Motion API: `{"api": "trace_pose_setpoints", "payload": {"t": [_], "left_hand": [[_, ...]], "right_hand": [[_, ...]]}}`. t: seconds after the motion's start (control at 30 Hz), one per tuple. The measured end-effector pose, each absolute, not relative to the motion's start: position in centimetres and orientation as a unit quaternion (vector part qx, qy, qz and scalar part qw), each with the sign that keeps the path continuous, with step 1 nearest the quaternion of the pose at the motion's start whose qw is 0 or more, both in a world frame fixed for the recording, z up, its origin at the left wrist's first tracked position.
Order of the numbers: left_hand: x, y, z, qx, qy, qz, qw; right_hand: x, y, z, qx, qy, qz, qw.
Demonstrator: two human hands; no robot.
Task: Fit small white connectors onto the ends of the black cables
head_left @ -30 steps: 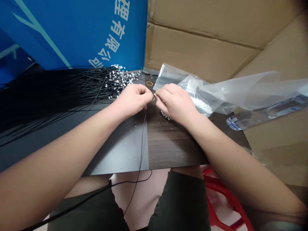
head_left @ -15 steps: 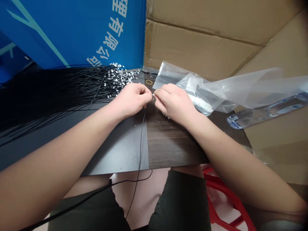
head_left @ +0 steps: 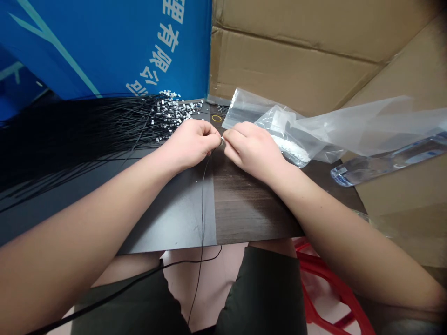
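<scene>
My left hand (head_left: pixel 190 143) and my right hand (head_left: pixel 252 149) meet fingertip to fingertip over the dark table (head_left: pixel 240 204). Both are closed in a pinch. The left pinches the end of a thin black cord (head_left: pixel 202 204) that runs down over the table's front edge to my lap. The right pinches a tiny white piece (head_left: pixel 222 138) at the cord's end. A big bundle of black cords (head_left: pixel 70 135) with small white tips (head_left: pixel 171 111) lies to the left.
Clear plastic bags (head_left: pixel 296 135), one with small white parts, lie right of my hands. A blue printed board (head_left: pixel 104 46) and cardboard boxes (head_left: pixel 296 60) stand behind. A clear plastic bar (head_left: pixel 384 163) lies at the right. A red stool (head_left: pixel 324 288) shows under the table.
Almost nothing: both hands have stayed pinched together at the same spot, shifting only a little downward. The cord hangs as before.
</scene>
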State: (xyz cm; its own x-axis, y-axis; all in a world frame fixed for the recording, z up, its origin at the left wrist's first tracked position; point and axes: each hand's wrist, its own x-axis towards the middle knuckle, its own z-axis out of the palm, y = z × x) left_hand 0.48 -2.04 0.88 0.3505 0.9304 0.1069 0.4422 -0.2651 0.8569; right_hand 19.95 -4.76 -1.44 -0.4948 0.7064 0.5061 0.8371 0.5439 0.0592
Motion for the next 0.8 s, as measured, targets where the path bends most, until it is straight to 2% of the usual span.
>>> {"api": "trace_pose_setpoints", "payload": {"t": [0.8], "left_hand": [[0.50, -2.02, 0.72, 0.719, 0.479, 0.309, 0.398]], "right_hand": [[19.63, -4.91, -1.52, -0.500, -0.824, -0.114, 0.241]]}}
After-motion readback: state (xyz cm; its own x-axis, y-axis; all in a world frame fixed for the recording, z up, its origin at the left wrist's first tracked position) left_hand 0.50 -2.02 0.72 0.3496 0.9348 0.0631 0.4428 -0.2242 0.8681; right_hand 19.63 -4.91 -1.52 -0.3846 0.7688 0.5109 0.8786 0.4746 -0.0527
